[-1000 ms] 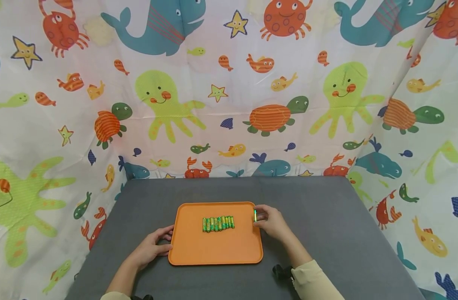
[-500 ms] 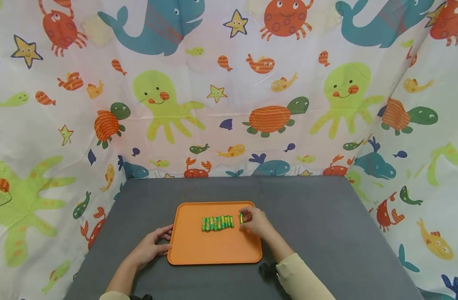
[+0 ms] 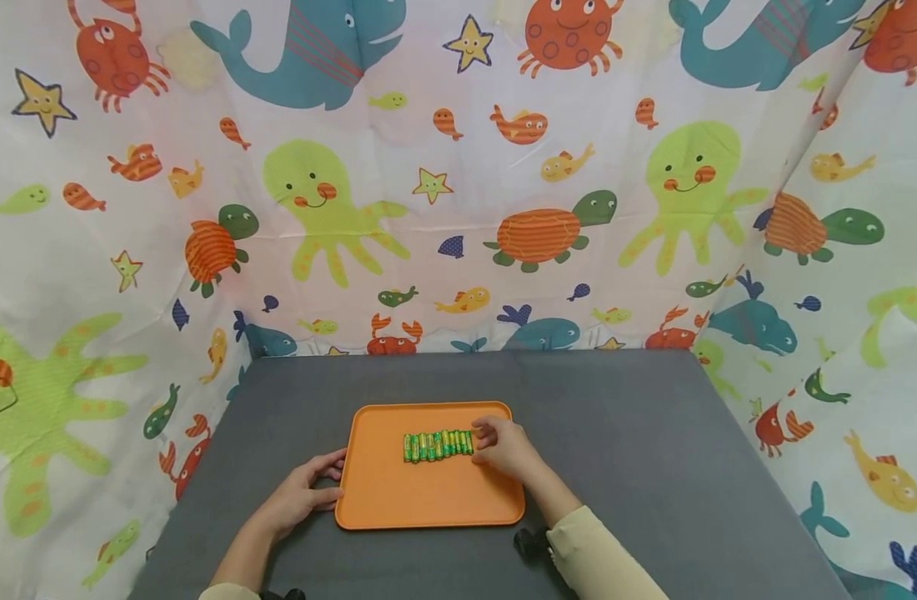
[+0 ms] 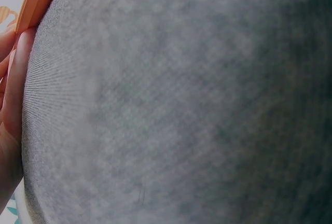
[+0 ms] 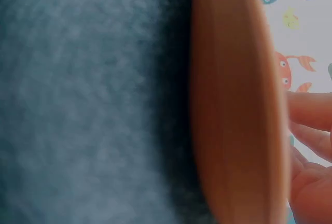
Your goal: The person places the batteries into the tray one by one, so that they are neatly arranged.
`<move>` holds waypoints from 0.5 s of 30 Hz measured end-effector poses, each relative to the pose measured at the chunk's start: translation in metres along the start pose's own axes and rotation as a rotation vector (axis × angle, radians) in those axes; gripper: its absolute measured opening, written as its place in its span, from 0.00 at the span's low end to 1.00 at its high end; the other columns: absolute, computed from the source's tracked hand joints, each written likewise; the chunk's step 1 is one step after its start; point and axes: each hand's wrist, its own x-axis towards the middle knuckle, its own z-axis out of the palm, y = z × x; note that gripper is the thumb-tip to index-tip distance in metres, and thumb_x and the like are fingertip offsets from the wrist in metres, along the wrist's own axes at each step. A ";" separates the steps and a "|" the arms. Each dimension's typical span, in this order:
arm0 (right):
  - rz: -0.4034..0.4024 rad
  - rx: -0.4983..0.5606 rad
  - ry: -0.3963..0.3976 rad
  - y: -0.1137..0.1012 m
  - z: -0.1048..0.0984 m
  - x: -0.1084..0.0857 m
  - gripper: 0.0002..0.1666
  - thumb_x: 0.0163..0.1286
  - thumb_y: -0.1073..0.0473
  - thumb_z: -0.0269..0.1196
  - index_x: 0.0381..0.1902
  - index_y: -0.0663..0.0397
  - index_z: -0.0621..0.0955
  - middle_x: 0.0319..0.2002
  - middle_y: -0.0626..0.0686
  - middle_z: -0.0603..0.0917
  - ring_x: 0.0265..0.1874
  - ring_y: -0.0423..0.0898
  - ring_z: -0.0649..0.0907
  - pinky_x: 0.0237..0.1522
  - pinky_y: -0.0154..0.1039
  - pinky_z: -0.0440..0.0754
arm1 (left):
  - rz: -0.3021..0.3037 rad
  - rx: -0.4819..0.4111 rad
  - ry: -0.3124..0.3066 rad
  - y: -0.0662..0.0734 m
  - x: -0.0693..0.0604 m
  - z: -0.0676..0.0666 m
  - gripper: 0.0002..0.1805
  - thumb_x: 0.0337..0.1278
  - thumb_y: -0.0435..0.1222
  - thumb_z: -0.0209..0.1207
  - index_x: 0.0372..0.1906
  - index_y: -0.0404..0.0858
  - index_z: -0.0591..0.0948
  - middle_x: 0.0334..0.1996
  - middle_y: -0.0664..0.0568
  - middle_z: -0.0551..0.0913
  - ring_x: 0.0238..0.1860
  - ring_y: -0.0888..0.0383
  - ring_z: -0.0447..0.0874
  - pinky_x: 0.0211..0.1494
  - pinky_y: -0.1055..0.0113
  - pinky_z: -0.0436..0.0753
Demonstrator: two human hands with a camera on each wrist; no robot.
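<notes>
Small green and yellow cylinders that look like batteries [image 3: 436, 447] stand side by side in a row on an orange tray [image 3: 428, 504]. At the row's right end, my right hand [image 3: 505, 446] pinches the last battery [image 3: 471, 442] between thumb and fingers, right against its neighbour. In the right wrist view the tray's side [image 5: 238, 105] hides that battery, and only part of the hand [image 5: 311, 182] shows behind it. My left hand [image 3: 306, 490] rests at the tray's left edge, its fingers and thumb touching the rim. Its fingers [image 4: 18, 73] lie along the tray's rim in the left wrist view.
The tray lies on a grey cloth-covered table [image 3: 616, 433]. A white curtain [image 3: 428, 275] printed with sea animals hangs behind the table and along both sides. A dark device [image 3: 532, 543] is strapped at the right wrist.
My right hand has moved left from the tray's right edge, bringing the battery to the right end of the row. My left hand has stayed at the tray's left edge.
</notes>
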 end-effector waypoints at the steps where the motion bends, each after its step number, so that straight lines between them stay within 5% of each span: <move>1: 0.001 0.002 -0.002 0.000 0.001 0.000 0.32 0.55 0.67 0.77 0.59 0.59 0.81 0.47 0.56 0.85 0.41 0.48 0.84 0.41 0.42 0.86 | -0.001 0.000 0.000 0.000 0.000 0.000 0.41 0.59 0.33 0.68 0.77 0.42 0.65 0.61 0.41 0.70 0.57 0.48 0.72 0.49 0.58 0.88; 15: -0.045 0.023 0.061 -0.004 -0.019 -0.024 0.28 0.63 0.62 0.72 0.61 0.57 0.80 0.50 0.58 0.85 0.45 0.51 0.85 0.44 0.46 0.86 | 0.011 -0.001 -0.055 -0.001 0.002 -0.003 0.41 0.62 0.35 0.67 0.78 0.40 0.63 0.62 0.40 0.69 0.59 0.48 0.72 0.50 0.58 0.87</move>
